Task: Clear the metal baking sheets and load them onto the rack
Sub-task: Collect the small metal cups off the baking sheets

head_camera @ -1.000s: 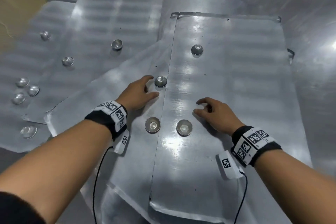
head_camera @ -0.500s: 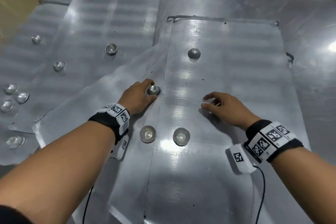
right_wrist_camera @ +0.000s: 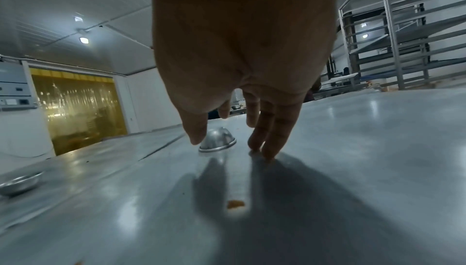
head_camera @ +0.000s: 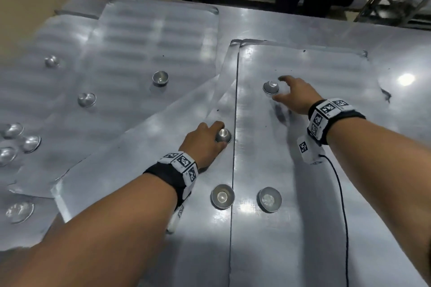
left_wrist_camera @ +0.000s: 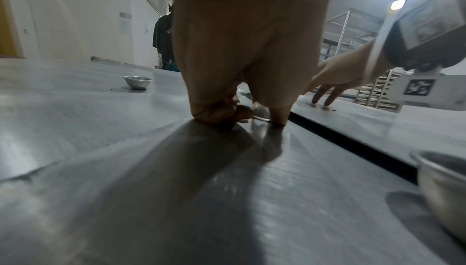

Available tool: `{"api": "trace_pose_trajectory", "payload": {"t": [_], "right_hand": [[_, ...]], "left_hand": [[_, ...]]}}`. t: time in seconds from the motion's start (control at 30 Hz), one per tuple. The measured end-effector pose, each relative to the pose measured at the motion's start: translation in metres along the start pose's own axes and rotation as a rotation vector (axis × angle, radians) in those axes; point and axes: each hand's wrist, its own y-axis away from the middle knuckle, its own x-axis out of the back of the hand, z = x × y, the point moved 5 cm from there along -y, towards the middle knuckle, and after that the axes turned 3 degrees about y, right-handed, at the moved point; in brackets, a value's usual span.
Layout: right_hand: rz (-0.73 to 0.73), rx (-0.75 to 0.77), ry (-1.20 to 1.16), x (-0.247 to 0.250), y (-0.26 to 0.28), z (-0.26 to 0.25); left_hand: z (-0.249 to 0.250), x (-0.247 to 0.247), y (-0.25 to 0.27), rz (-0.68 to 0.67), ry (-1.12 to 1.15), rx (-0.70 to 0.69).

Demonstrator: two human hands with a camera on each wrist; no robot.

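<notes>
Near cups: two small round upright metal cups, one (head_camera: 222, 196) on the angled sheet's edge, the other (head_camera: 269, 199) just beside it on the right sheet.
Right sheet: a flat rectangular metal baking sheet (head_camera: 303, 193) lying on the steel table (head_camera: 396, 37), overlapping the angled metal baking sheet (head_camera: 130, 170) to its left.
Left hand: the left hand (head_camera: 205, 144) rests low on the angled sheet; fingers and thumb curl round a small inverted dome-shaped metal cup (head_camera: 223, 135) at the seam.
Right hand: the right hand (head_camera: 297, 94) is spread, fingers fairly straight, some fingertips (right_wrist_camera: 262, 149) on the right sheet; thumb and fingers flank another inverted metal cup (head_camera: 271, 87), contact unclear.
Far left: an upright metal cup (head_camera: 160, 77) on a further flat sheet (head_camera: 149, 37); several more cups (head_camera: 86, 99) beyond.
Background: a metal rack (right_wrist_camera: 403, 40).
</notes>
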Motion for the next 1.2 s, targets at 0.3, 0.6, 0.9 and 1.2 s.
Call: {"api": "trace_pose_trajectory", "payload": {"t": [0.3,0.6,0.9,1.2], "right_hand": [[0.089,-0.029,0.017,-0.033,-0.027,-0.005],[0.147,-0.125,-0.379,-0.044,0.046,0.010],[0.179,-0.328,-0.922,-0.068,0.165,0.016],[0.239,-0.372,-1.267,-0.088,0.213,0.017]], "left_hand": [[-0.009,-0.004,-0.001,-0.008,0.006,-0.002],[-0.011,0.001,-0.006,-0.046,0.000,0.016],[-0.007,0.011,0.002,-0.069,0.012,-0.034],[-0.011,0.024,0.048,0.071,0.240,-0.102]]}}
